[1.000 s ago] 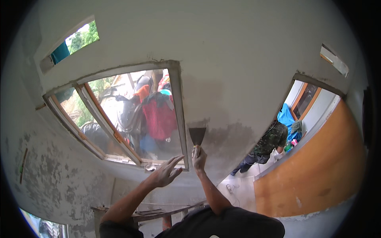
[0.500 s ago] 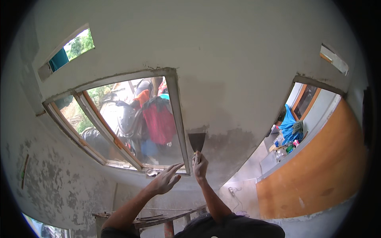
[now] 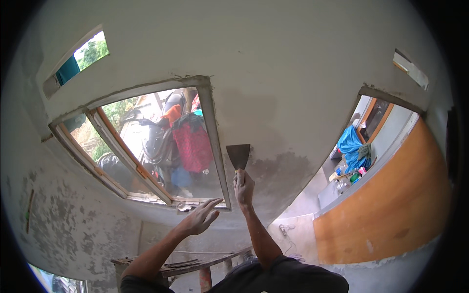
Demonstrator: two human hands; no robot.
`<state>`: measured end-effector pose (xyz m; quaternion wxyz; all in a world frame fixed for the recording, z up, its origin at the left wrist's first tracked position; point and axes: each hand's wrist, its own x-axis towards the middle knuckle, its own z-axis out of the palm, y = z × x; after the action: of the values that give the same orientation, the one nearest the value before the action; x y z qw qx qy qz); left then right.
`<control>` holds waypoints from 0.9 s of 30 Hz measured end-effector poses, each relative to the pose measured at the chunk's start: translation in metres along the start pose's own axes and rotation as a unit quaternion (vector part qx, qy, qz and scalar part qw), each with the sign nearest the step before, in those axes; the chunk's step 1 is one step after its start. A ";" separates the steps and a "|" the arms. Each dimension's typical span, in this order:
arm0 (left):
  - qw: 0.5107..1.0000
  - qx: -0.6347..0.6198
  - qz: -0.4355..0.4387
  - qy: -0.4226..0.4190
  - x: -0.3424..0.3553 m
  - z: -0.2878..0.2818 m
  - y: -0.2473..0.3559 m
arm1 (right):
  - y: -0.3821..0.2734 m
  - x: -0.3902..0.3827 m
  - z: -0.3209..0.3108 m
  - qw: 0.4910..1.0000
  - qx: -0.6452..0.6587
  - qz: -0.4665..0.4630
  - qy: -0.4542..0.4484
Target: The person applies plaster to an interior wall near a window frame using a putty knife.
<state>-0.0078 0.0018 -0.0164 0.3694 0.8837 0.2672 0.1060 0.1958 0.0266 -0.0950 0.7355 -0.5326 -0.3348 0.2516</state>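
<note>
My right hand (image 3: 244, 189) grips a putty knife (image 3: 239, 155) by its handle. Its wide dark blade points up and lies against or very near the wall (image 3: 288, 122), just right of the window frame (image 3: 218, 146). Around the blade the plaster is patchy, darker grey to the right and paler above. My left hand (image 3: 201, 218) is raised at the window's lower right corner, fingers stretched out and holding nothing. White dust coats both hands. Whether the left fingertips touch the frame, I cannot tell.
Behind the glass hang a red cloth (image 3: 193, 144) and other clutter. A wooden rack or bench (image 3: 205, 268) stands low in front of me. To the right, an orange panel (image 3: 386, 205) borders a doorway with a blue plastic bag (image 3: 351, 144). A cable (image 3: 288, 234) lies below.
The putty knife and my right hand have moved up along the wall. My left hand stays outstretched by the window corner. The view has shifted slightly.
</note>
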 end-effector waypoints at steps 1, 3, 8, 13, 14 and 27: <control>1.000 0.002 0.001 -0.005 0.001 0.001 -0.001 | 0.009 -0.003 -0.001 1.000 0.001 0.001 0.005; 1.000 -0.006 0.007 0.006 0.001 0.002 -0.005 | 0.035 -0.013 -0.002 0.999 -0.024 0.009 0.021; 1.000 0.007 0.015 0.011 0.001 -0.002 -0.005 | 0.030 -0.020 -0.004 0.999 -0.024 0.017 0.030; 1.000 -0.001 0.011 0.001 0.001 0.001 -0.002 | 0.016 -0.015 -0.005 0.999 -0.015 0.032 0.020; 1.000 0.000 0.016 0.005 0.003 0.001 -0.004 | 0.023 -0.018 -0.006 0.999 -0.016 0.037 0.022; 1.000 0.008 0.016 0.004 0.004 0.007 -0.011 | 0.041 -0.019 -0.017 0.998 -0.043 0.035 0.011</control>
<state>-0.0062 0.0061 -0.0288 0.3599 0.8903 0.2554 0.1127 0.1957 0.0144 -0.1416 0.7067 -0.5776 -0.3181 0.2565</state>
